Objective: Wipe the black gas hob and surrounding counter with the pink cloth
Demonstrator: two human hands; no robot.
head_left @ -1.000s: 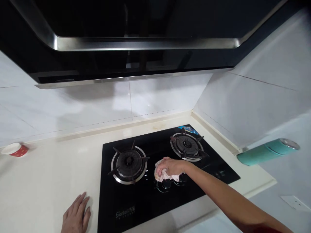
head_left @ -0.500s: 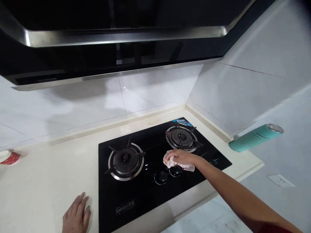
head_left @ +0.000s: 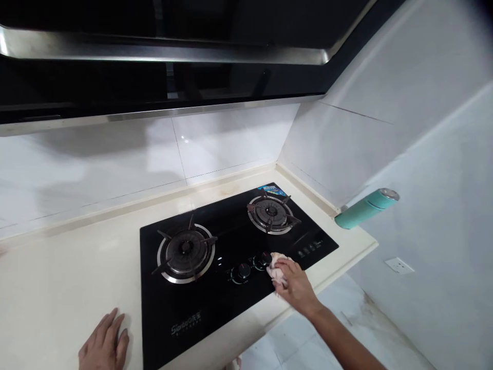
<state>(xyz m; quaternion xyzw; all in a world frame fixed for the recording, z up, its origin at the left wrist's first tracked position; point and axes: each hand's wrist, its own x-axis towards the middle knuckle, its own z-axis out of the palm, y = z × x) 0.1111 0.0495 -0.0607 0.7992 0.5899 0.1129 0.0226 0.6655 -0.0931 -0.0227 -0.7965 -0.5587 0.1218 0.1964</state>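
Note:
My right hand (head_left: 295, 288) grips a crumpled pale pink cloth (head_left: 278, 271) and presses it on the front edge of the black glass gas stove (head_left: 215, 313), just right of the two control knobs (head_left: 243, 271). Part of the cloth is hidden under my fingers. My left hand (head_left: 103, 343) lies on the cream countertop (head_left: 69, 288), left of the stove, fingers stretched out and holding nothing. Behind the knobs are a left burner (head_left: 186, 247) and a right burner (head_left: 271, 210), each with a dark pan support.
A teal bottle (head_left: 365, 208) stands at the counter's right end by the wall. Above the stove hangs a black range hood (head_left: 115, 82) with a steel strip. A wall socket (head_left: 399, 265) sits low on the right, beyond the counter's front edge.
My right hand has drawn the cloth from behind the knobs toward the stove's front edge. My left hand stays on the counter. The view has shifted right, leaving the red cup out of sight.

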